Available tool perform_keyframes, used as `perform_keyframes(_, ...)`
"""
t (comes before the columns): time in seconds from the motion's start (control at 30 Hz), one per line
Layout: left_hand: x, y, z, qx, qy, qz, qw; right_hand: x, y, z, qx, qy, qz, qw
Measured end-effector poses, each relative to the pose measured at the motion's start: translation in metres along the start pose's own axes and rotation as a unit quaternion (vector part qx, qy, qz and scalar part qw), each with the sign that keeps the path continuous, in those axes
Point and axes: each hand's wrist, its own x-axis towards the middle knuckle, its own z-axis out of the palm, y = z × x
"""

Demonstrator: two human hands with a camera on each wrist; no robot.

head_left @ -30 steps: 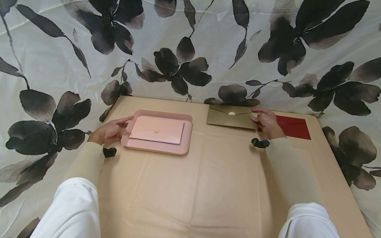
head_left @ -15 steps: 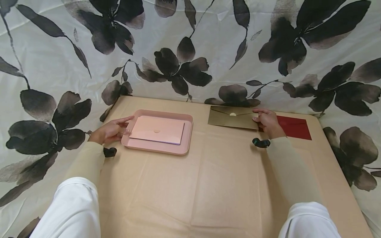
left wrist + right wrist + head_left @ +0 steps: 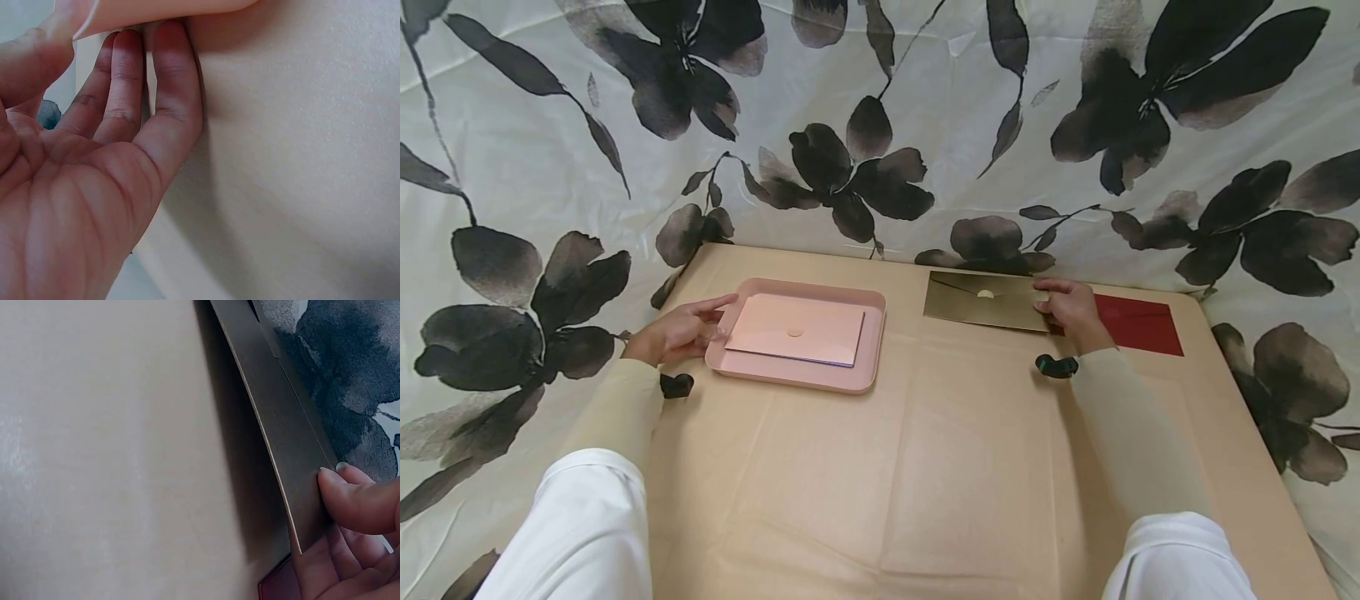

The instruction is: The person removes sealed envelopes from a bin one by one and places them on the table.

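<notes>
Gold envelope point(image 3: 985, 307): lay to the right of the pink tray point(image 3: 790, 372), apart from it and level with its far half. Flap line and pale seal faced up. My right hand point(image 3: 1073, 315) had the end farthest from the tray in a pinch, thumb on the upper face and fingers curled beneath. Right wrist view showed a dark band of shadow beside the long edge; height off the surface could not be read.

My left hand point(image 3: 673, 333): at the left end of the tray, partly curled, thumb over the rim and fingers against the outer side, so I had the rim between them. Firmness of hold could not be judged.

Peach envelope point(image 3: 797, 317): flat inside the tray, round seal up. A thin violet-blue line showed along its near edge; source unclear.

Red envelope point(image 3: 1138, 321): farther right of the tray than the gold one, left portion partly hidden by my right hand.

Surroundings: tan table covering point(image 3: 887, 483), creased, ran under the tray and on toward me. Floral cloth point(image 3: 955, 108), white with dark blooms, rose behind the tray. I wore one small black device point(image 3: 677, 385) just left of the tray and a second black device point(image 3: 1056, 367) well to its right, each at a wrist
</notes>
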Motion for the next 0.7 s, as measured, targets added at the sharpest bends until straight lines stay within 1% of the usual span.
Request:
perform_keyframes(0.3,-0.0011,0.0007,0.0008,-0.004,0.004,-0.002,1.0000,0.0002,0.0015,0.0033,-0.063,0.003,-0.033,0.9975)
perform_keyframes(0.37,-0.0010,0.0008,0.0005,-0.002,0.004,-0.002,1.0000,0.0016,0.0027,0.0032,-0.067,0.001,-0.039,0.9970)
perform_keyframes(0.53,-0.0002,0.0000,-0.0003,0.005,0.005,-0.003,1.0000,0.0045,0.0041,0.0033,-0.069,0.004,-0.039,0.9969)
perform_keyframes(0.7,0.0004,-0.0010,-0.0005,0.005,0.007,-0.004,1.0000,0.0056,0.0045,0.0046,-0.081,0.010,-0.044,0.9957)
